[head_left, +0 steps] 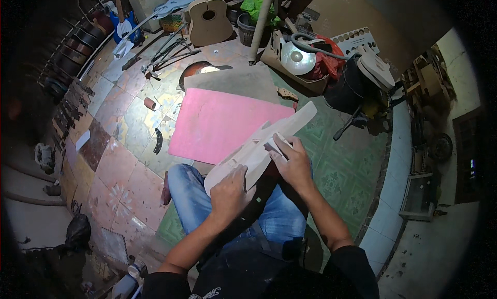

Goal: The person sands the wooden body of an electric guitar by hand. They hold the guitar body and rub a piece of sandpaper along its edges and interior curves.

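Observation:
A pale, unpainted guitar body with its neck lies diagonally over my lap, tilted up toward the right. My left hand grips the wide lower end of the guitar, thumb lying along its face. My right hand is closed on a small pale block, which rests against the guitar near where the neck meets the body. Beyond the guitar, a pink sheet lies on the floor, partly over a grey sheet.
Guitars and metal stands stand at the back. A box of materials and a black bucket are at back right. A curved black piece and a small cylinder lie on the tiles. A low ledge runs along my right.

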A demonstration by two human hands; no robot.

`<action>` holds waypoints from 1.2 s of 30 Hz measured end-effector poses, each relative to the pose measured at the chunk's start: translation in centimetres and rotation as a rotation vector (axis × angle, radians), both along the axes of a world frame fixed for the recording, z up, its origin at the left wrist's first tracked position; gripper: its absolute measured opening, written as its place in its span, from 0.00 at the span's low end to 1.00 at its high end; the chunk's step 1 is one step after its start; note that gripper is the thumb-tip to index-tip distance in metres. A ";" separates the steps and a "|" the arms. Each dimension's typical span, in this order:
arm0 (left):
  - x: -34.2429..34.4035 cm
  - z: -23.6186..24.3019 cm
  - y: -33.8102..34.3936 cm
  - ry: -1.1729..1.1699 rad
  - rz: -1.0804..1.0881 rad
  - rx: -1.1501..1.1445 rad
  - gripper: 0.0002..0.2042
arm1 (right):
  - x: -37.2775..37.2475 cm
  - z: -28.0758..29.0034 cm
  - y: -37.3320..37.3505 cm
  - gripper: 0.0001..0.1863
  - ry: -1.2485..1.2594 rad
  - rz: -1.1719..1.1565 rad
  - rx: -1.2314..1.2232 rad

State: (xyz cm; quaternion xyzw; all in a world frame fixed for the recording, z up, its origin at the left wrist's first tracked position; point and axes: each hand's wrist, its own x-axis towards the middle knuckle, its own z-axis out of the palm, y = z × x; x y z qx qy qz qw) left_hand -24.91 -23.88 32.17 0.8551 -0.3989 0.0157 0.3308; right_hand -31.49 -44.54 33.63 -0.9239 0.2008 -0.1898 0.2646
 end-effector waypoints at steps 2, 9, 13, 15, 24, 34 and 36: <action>0.4 -0.1 0.6 0.021 0.046 0.038 0.28 | -0.4 2.1 3.5 0.24 -0.023 0.161 0.026; 0.4 -0.1 0.2 0.072 0.034 0.037 0.37 | 0.6 1.3 0.5 0.23 0.099 0.073 0.010; 0.5 -0.1 1.1 0.107 0.098 0.076 0.49 | 0.2 3.7 4.5 0.21 0.030 0.287 -0.040; 0.4 0.3 0.3 0.108 0.062 0.090 0.51 | 1.4 2.2 1.0 0.23 0.208 0.065 0.010; 0.2 0.9 -0.2 0.100 0.066 0.096 0.58 | 2.5 3.3 -0.1 0.23 0.287 0.091 -0.042; -0.1 0.7 -0.4 0.109 0.052 0.114 0.59 | 2.2 4.2 1.9 0.24 0.411 0.196 -0.140; 0.1 0.5 0.5 0.113 0.075 0.106 0.59 | 1.2 5.2 4.5 0.23 0.252 0.406 -0.131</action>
